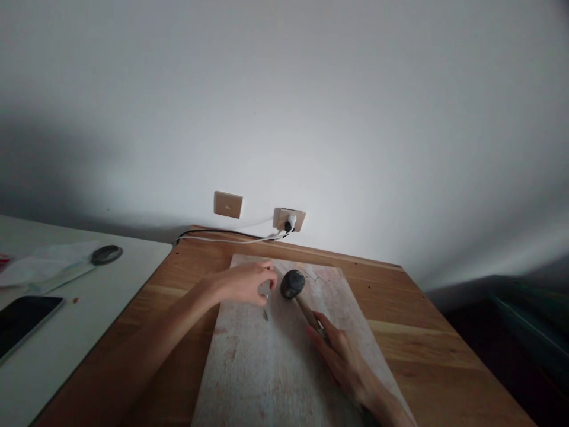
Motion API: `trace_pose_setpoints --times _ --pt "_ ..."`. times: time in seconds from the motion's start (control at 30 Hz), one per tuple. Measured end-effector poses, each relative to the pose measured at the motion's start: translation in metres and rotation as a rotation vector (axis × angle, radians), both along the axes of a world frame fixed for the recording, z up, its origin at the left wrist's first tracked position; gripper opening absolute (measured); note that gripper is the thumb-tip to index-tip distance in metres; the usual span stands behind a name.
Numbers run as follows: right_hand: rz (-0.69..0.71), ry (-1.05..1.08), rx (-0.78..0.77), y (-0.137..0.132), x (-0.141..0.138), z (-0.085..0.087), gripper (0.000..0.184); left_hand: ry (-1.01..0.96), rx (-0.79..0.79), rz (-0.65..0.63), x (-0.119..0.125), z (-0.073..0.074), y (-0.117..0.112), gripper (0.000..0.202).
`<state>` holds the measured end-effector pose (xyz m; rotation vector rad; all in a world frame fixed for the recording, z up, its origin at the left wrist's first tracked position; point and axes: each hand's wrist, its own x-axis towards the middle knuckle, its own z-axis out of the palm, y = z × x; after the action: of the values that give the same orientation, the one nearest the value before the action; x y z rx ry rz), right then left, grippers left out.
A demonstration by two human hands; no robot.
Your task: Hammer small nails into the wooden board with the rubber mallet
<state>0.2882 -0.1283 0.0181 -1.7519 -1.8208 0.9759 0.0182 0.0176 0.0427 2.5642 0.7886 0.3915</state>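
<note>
A rubber mallet with a black head (pixel 292 284) and a wooden handle is held in my right hand (pixel 340 353), fingers wrapped round the handle. Its head hangs over the far half of a whitish, worn board (pixel 249 362). Just left of the mallet head, my left hand (pixel 249 281) is curled, thumb and fingers bent toward each other. Below the thumb shows a small, thin greyish piece (pixel 265 315), too small to name. The curled fingers partly hide whatever lies between them. Some thin marks or slivers (pixel 313 277) show at the board's far end.
The board lies on a brown wooden table (pixel 427 350) against a white wall. Cables run from a wall socket (pixel 299 220), beside a second wall plate (pixel 228 204). On the white table (pixel 111 296) at left are a phone (pixel 26 320), a dark ring-shaped thing (pixel 106 254) and clear plastic (pixel 48 264).
</note>
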Motion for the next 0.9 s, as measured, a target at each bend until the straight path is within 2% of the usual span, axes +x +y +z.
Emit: trace_pose_setpoints --times 0.07,0.13,0.27,0.37,0.47,0.57,0.67,0.77,0.9 --pt "0.011 0.012 -0.027 -0.001 0.001 -0.002 0.062 0.089 -0.015 -0.105 0.006 0.003 -0.012 0.026" --pt "0.006 0.019 -0.028 0.000 0.000 -0.001 0.060 0.121 -0.008 -0.157 0.013 0.000 -0.020 0.026" --pt "-0.042 -0.044 -0.001 -0.002 -0.002 0.000 0.059 0.138 -0.010 -0.167 0.023 -0.010 -0.026 0.021" --pt "-0.057 -0.066 -0.032 -0.004 -0.003 -0.001 0.064 0.135 -0.048 -0.150 0.022 -0.012 -0.023 0.021" --pt "-0.047 -0.046 -0.029 -0.004 -0.003 -0.001 0.062 0.042 -0.121 -0.085 0.012 -0.013 -0.009 0.018" --pt "-0.044 -0.051 -0.009 -0.004 -0.002 -0.002 0.059 -0.216 -0.199 0.071 -0.003 -0.017 0.014 0.021" --pt "-0.078 -0.075 -0.005 -0.003 -0.001 -0.006 0.063 -0.440 -0.193 0.235 -0.018 -0.027 0.036 0.020" --pt "-0.089 -0.068 -0.042 -0.003 0.001 -0.010 0.067 -0.467 -0.188 0.286 -0.024 -0.039 0.046 0.014" --pt "-0.104 -0.091 -0.030 -0.004 0.001 -0.012 0.067 -0.416 -0.180 0.263 -0.021 -0.050 0.045 0.012"
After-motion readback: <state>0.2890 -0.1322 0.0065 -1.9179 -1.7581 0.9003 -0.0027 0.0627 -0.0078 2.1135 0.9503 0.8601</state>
